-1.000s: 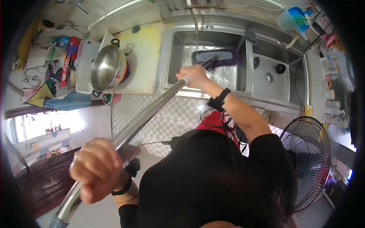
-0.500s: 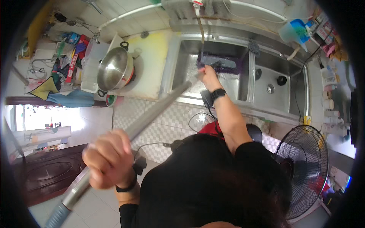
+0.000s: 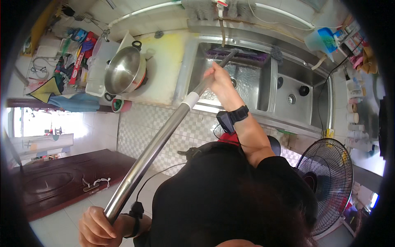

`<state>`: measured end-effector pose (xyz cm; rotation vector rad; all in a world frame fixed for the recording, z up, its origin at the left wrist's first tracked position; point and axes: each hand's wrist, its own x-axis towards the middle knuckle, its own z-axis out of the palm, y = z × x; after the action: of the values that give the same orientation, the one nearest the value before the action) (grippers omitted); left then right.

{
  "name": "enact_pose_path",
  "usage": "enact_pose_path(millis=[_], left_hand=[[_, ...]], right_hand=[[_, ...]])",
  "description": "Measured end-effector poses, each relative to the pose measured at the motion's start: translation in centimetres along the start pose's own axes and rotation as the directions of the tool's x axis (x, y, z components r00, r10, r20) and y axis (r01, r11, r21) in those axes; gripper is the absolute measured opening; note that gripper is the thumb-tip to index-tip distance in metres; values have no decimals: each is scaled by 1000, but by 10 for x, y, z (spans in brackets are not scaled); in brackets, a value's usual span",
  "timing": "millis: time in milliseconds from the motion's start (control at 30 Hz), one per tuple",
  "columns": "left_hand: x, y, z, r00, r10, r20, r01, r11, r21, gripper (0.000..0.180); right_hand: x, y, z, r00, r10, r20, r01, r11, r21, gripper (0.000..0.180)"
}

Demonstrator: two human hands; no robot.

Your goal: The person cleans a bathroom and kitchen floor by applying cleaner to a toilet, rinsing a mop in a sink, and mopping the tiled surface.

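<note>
My left hand [image 3: 101,226], low at the left, is wrapped round the metal pole of a mop [image 3: 150,154]. Farther up, my right hand [image 3: 221,82] grips the same pole over the front part of the left sink basin [image 3: 197,76]. The pole slants from lower left to upper right. Its flat mop head with purple fringe [image 3: 258,57] lies against the basin's far wall, partly in shadow. Wet, glistening metal covers the basin floor around the drain [image 3: 233,83]. A tap with a red handle [image 3: 222,5] and a brown hose [image 3: 223,33] hangs above the basin.
A steel pot [image 3: 124,70] stands on the counter left of the sink. On the right is a second basin [image 3: 294,88] with a drain. A black fan [image 3: 327,181] stands close to my right side. A dark wooden door [image 3: 66,177] is at the left.
The mop head has moved from mid-basin to the far wall and tilted. My left hand has shifted down and back along the pole; my right hand has come slightly nearer.
</note>
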<state>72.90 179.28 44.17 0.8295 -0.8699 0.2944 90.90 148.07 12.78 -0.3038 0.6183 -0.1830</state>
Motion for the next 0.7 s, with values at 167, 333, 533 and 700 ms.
enact_pose_path(millis=[167, 333, 533, 700], left_hand=[[11, -44, -29, 997, -74, -5, 74, 997, 12, 35], [10, -99, -41, 978, -209, 0, 207, 969, 133, 35], [30, -31, -10, 983, 37, 182, -42, 999, 24, 36], [80, 10, -31, 846, -113, 521, 197, 974, -109, 30]], right_hand=[[53, 4, -22, 997, -7, -80, 8, 1000, 3, 19], [88, -1, -48, 971, 39, -234, -21, 997, 80, 10], [15, -17, 3, 998, 32, -50, -31, 999, 21, 9], [-26, -19, 49, 995, 35, 94, -38, 999, 29, 8]])
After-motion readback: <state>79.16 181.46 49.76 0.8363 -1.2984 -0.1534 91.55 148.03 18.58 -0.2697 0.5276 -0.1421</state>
